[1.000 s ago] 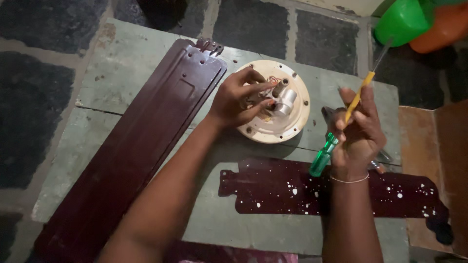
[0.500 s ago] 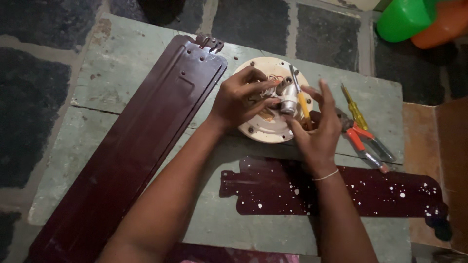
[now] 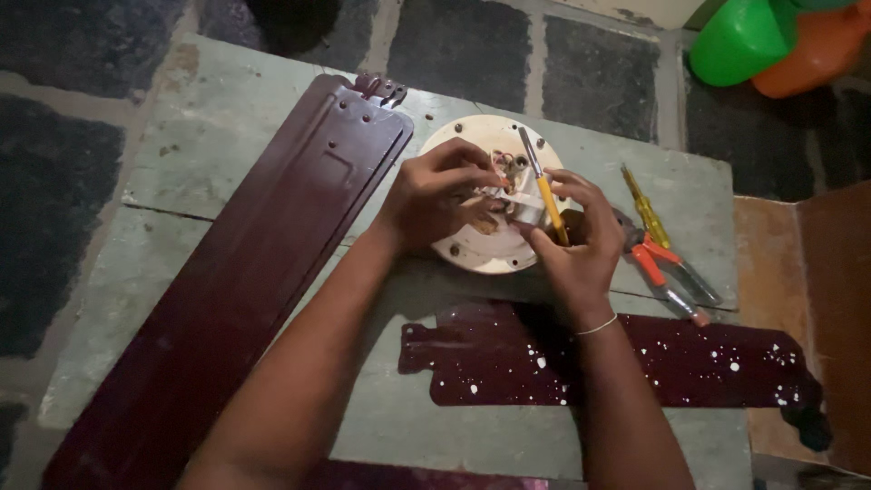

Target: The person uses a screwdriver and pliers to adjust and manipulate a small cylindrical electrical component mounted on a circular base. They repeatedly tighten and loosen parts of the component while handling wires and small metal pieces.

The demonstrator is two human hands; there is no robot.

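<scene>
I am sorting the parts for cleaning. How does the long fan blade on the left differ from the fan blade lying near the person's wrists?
The long fan blade lies diagonally, and its maroon surface looks clean. The near fan blade lies crosswise and is speckled with white spots. The long one stretches from the round fan motor plate to the frame's bottom edge; the near one shows shorter, partly hidden by the right hand. Both are dark maroon and lie flat on the green table.

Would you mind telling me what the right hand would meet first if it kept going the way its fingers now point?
The right hand, gripping a yellow-handled screwdriver, points up-left over the round cream motor housing. It would probably meet the left hand first, at the wiring in the middle; depth is unclear.
</scene>
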